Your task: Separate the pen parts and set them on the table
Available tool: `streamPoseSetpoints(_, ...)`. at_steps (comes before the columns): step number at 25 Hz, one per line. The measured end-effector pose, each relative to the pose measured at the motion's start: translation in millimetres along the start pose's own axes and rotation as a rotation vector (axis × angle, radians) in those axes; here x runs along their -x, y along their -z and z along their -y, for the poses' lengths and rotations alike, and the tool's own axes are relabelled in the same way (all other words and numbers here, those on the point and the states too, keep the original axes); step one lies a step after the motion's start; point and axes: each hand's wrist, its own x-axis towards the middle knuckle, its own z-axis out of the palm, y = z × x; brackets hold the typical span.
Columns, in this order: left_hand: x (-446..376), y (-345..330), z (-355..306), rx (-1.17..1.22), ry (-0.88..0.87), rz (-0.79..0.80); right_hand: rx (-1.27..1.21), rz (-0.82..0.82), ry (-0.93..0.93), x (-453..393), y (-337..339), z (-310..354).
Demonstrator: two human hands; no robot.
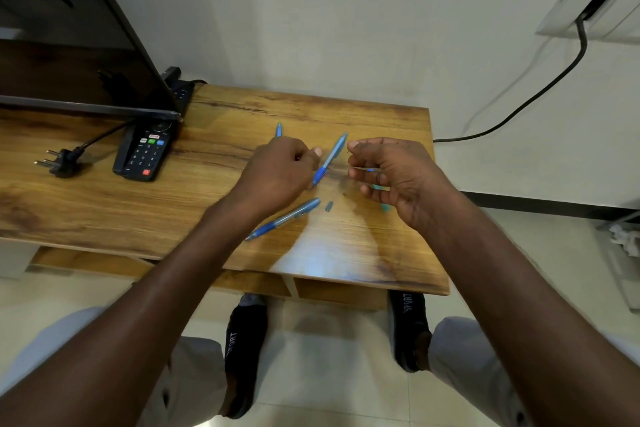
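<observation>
Blue pen barrel (330, 158) held tilted in the air between both hands, over the wooden table (114, 211). Gripped at its lower, darker end by the left hand (277, 172), fingers curled round it, thumb tip showing beside the barrel. Right hand (391, 173) just to the right of the barrel, fingers curled, forefinger and thumb pinching something thin, probably a refill or spring; too fine and blurred to be sure. A flash of blue behind those right fingers, identity unclear.

Seemingly mid-way through taking a pen apart or putting it back together. Next move, by the look of it, calling for a fine line-up of the thin piece with the barrel's open end, both hands steady.

Counted: one barrel in hand; one whole blue pen (284, 218) lying below the left wrist; one blue tip (278, 129) peeking out beyond the left knuckles; one small grey-blue piece (329, 206) on the table beneath and between the hands; a teal bit (383, 206) under the right hand.

Further left: one remote control (147, 152), one loose plug (59, 161), one dark screen (65, 31).
</observation>
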Motion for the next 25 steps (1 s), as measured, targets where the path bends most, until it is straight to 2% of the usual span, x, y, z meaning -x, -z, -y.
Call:
streamPoseSetpoints(3,2.1,3.4,7.4,-0.275,-0.058,0.064,-0.007,-0.014,0.015,-0.1,-2.0,0.7)
streamPoseSetpoints(5,5.4,0.6,8.5,-0.374,-0.044,0.117,-0.004,-0.018,0.020,-0.1,-3.7,0.6)
streamPoseSetpoints(10,10.2,-12.6,7.9,-0.523,0.003,0.125,0.014,-0.027,0.032,-0.4,-2.9,0.3)
streamPoseSetpoints(14,9.4,-13.5,5.0,-0.519,0.026,0.147,0.019,-0.035,0.043,0.2,-0.9,0.4)
streamPoseSetpoints(17,5.2,1.9,2.6,-0.413,0.052,0.176,0.002,-0.042,0.080,1.3,0.1,3.2)
streamPoseSetpoints(22,1.5,30.3,3.6,0.169,0.023,0.139,-0.080,-0.021,0.214,4.0,1.7,12.0)
streamPoseSetpoints(25,1.1,29.3,-0.6,0.353,-0.045,0.104,-0.136,-0.031,0.286,6.4,2.6,15.4)
